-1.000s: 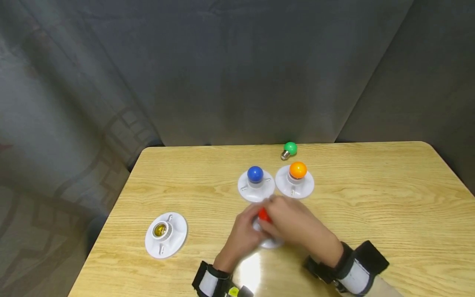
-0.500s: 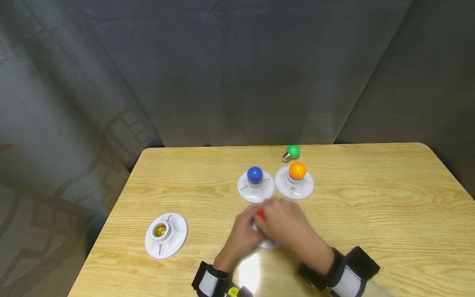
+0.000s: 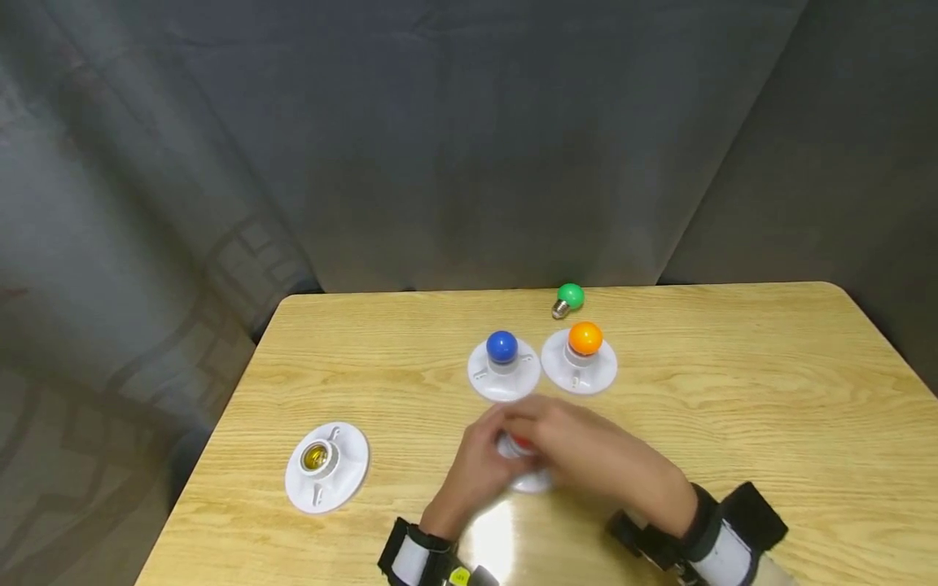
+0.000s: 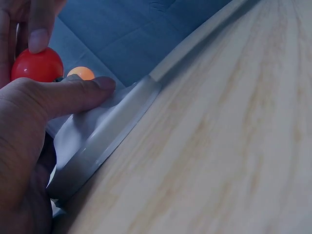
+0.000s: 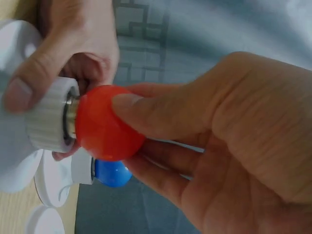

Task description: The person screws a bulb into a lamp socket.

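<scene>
One red bulb (image 5: 105, 134) at my twelve o'clock, base in one white socket (image 5: 46, 126): my right hand (image 3: 579, 443) clamps the bulb in its fingers, likely for turning; my left hand (image 3: 478, 462) clamps the socket, likely for steadying.

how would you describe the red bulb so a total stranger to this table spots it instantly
On the wood-grain table, find the left hand and right hand close together. The left holds a white socket; the right grips the red bulb at its mouth. It is the only red one, unlike the untouched blue bulb, orange bulb and green bulb.
</scene>
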A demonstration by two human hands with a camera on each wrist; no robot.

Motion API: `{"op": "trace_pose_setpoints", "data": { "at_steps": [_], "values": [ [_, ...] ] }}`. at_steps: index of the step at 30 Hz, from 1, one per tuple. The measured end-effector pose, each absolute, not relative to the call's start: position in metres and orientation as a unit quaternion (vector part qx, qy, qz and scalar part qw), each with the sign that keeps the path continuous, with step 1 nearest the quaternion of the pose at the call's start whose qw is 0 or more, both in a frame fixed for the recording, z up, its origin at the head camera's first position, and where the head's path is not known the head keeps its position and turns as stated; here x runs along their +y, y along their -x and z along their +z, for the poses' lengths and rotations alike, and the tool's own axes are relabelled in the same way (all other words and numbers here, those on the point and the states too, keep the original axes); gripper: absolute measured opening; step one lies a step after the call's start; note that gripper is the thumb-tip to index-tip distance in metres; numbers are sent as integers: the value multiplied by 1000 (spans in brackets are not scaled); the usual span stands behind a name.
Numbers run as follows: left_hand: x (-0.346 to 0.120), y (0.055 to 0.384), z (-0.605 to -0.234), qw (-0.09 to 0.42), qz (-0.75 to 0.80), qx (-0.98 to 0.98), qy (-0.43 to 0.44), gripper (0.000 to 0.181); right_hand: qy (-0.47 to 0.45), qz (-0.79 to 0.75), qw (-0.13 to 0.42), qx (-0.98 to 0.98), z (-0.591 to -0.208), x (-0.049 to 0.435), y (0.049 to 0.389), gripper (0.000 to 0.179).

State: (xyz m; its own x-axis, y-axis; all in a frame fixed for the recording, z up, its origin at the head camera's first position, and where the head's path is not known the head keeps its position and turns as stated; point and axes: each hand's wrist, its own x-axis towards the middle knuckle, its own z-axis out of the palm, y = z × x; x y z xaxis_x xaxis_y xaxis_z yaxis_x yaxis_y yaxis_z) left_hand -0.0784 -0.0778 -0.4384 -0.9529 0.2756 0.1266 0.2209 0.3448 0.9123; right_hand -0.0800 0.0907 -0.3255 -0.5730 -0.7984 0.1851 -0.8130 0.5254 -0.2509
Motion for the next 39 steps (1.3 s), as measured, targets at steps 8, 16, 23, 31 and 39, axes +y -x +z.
{"op": "trace_pose_setpoints", "data": {
  "at_steps": [8, 16, 23, 31, 39],
  "values": [
    [-78, 80, -439, 7, 547, 821, -162, 67, -416, 146, 67, -895, -329, 85, 80, 35],
    [-77, 81, -438, -2, 544, 820, -178, 68, -332, 140, 83, -929, -333, 78, 81, 10],
    [-77, 81, -437, 8, 540, 826, -164, 71, -268, 109, 133, -948, -344, 67, 84, 30],
    [-77, 81, -441, 0, 540, 824, -173, 69, -264, 114, 89, -953, -340, 68, 82, 34],
    [-79, 80, -442, 4, 548, 821, -158, 68, -460, 177, 49, -869, -323, 84, 81, 34]
  ]
}}
